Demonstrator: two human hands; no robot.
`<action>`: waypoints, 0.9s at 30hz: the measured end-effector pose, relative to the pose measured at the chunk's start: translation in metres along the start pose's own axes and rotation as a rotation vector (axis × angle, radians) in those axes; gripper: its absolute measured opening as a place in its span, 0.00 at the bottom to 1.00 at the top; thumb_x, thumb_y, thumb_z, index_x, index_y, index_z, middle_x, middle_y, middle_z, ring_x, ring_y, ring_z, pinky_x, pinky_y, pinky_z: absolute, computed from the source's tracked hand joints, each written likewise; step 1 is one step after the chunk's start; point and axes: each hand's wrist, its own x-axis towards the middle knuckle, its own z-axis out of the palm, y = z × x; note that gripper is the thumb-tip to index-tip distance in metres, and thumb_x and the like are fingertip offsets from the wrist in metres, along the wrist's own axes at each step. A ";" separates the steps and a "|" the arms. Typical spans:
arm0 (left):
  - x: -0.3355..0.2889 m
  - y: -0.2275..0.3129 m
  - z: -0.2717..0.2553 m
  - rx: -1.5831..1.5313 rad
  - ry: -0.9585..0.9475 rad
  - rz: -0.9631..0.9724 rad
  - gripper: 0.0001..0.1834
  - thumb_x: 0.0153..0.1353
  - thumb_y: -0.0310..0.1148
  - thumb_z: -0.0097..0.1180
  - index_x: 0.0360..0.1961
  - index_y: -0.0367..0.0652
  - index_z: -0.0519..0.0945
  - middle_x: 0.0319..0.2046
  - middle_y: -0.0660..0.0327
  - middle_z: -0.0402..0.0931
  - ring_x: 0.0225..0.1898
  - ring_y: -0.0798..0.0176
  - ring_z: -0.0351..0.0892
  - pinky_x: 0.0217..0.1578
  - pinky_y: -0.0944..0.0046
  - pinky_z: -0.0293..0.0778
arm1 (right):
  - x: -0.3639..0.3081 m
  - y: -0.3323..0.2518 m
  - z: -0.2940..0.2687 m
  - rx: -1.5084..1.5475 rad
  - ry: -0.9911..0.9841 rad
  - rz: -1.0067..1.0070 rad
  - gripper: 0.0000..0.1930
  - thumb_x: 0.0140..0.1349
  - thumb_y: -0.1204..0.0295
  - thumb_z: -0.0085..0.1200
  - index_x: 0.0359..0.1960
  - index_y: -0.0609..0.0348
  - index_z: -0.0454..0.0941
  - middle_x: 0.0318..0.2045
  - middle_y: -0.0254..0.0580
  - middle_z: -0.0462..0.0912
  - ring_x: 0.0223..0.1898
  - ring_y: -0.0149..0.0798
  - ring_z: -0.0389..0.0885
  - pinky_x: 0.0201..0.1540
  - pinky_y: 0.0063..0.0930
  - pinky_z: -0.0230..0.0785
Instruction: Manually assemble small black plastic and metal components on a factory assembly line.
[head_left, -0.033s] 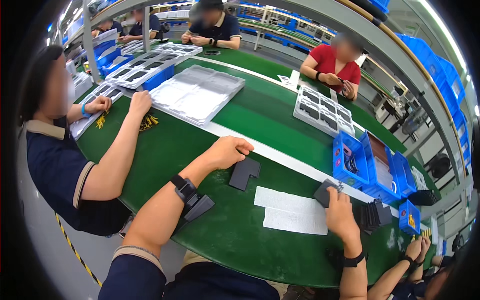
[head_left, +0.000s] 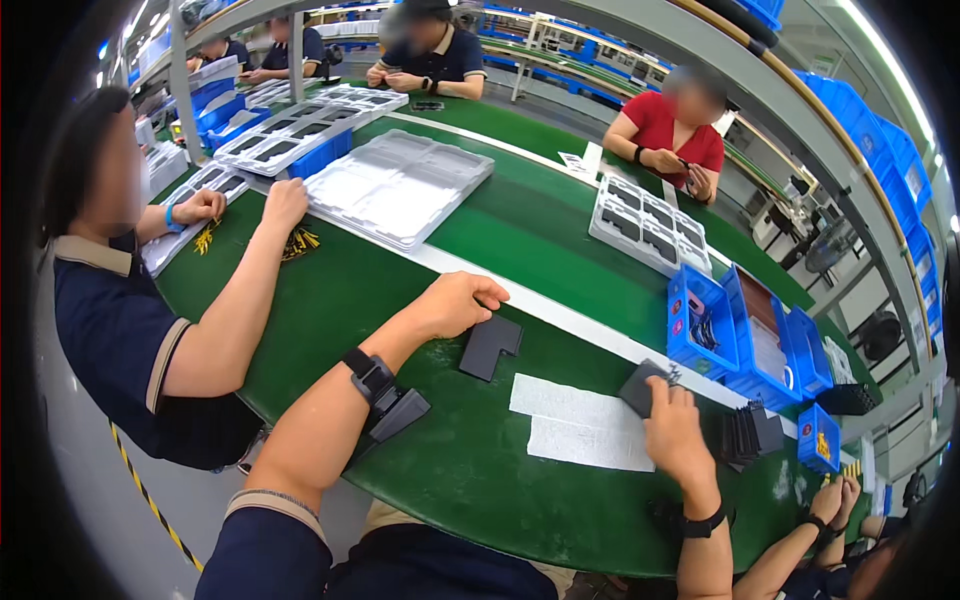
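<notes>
My left hand [head_left: 462, 303] is closed, fingers curled and pressed together, just above the top edge of a flat dark grey L-shaped piece [head_left: 488, 350] on the green table. Whether anything sits in those fingers is hidden. In my right hand [head_left: 678, 430] is another flat dark grey piece [head_left: 640, 388], gripped at its near side by the fingertips. It is held at the right end of two white paper-like sheets [head_left: 582, 422] that lie side by side. Right of that hand stands a row of several dark pieces [head_left: 750, 435]. By my left wrist strap lies a dark angular object [head_left: 400, 416], partly behind the forearm.
Blue bins [head_left: 700, 325] line the right side, with a small blue bin of yellow parts [head_left: 820, 440]. White trays [head_left: 400, 190] lie beyond my left hand; another tray [head_left: 650, 225] holds dark parts. Co-workers sit left, right and across. A metal frame [head_left: 600, 50] spans overhead.
My right hand has shifted slightly left, carrying the dark grey piece a little further over the white sheets. My left hand stays where it was.
</notes>
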 end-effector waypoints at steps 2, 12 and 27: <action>0.002 -0.013 -0.002 -0.014 0.027 -0.005 0.19 0.53 0.19 0.53 0.48 0.40 0.78 0.41 0.57 0.79 0.38 0.68 0.77 0.40 0.69 0.73 | 0.004 -0.025 -0.004 0.093 -0.020 -0.087 0.30 0.46 0.81 0.57 0.54 0.62 0.62 0.39 0.59 0.71 0.43 0.59 0.69 0.45 0.48 0.64; 0.001 -0.012 -0.015 -0.095 -0.055 -0.080 0.21 0.51 0.19 0.55 0.48 0.42 0.78 0.39 0.59 0.79 0.38 0.67 0.77 0.39 0.69 0.72 | 0.003 -0.021 -0.010 0.361 0.026 -0.214 0.25 0.46 0.78 0.60 0.49 0.63 0.71 0.43 0.50 0.75 0.45 0.51 0.71 0.50 0.37 0.64; -0.037 0.085 0.091 -0.095 -0.437 0.328 0.13 0.58 0.34 0.59 0.44 0.42 0.80 0.42 0.59 0.78 0.38 0.70 0.77 0.38 0.68 0.73 | 0.031 -0.003 -0.018 0.799 0.421 0.094 0.15 0.52 0.68 0.61 0.41 0.61 0.77 0.36 0.45 0.78 0.36 0.42 0.77 0.37 0.33 0.70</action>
